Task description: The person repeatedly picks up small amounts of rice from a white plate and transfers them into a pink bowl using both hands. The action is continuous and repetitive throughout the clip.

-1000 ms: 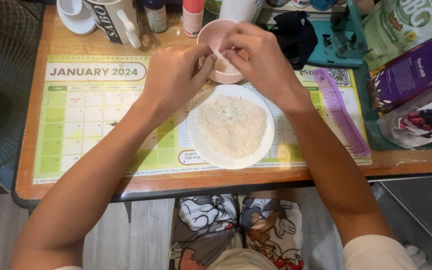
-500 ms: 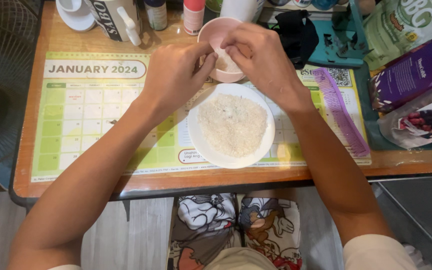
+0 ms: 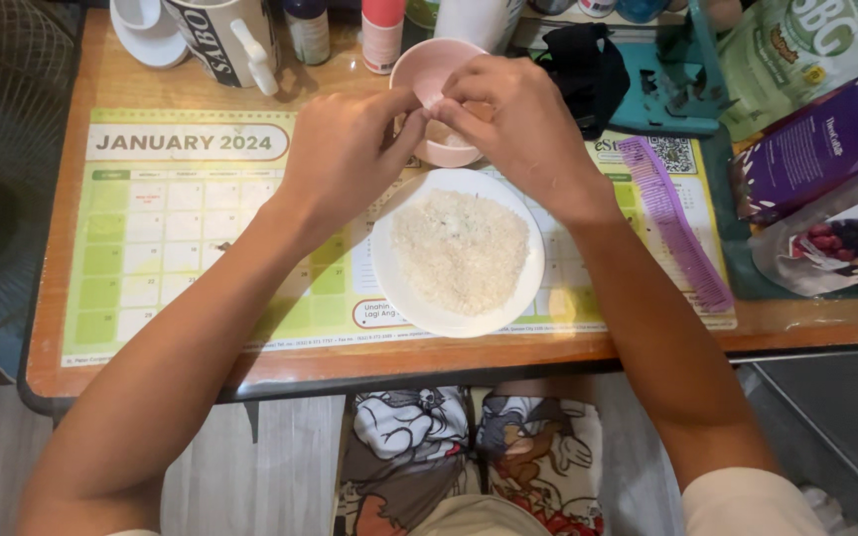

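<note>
Hands (fingertips meeting) over pink bowl

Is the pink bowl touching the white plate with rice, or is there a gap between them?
Cannot tell. In the head view, the pink bowl sits just behind the white plate, but both hands cover where their rims would meet.

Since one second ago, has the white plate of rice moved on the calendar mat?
No. The white plate still sits at the same spot on the calendar mat, below the pink bowl; the slight shift is the camera's.

head cam | looks steeply down from above | close over table edge | only view
</note>
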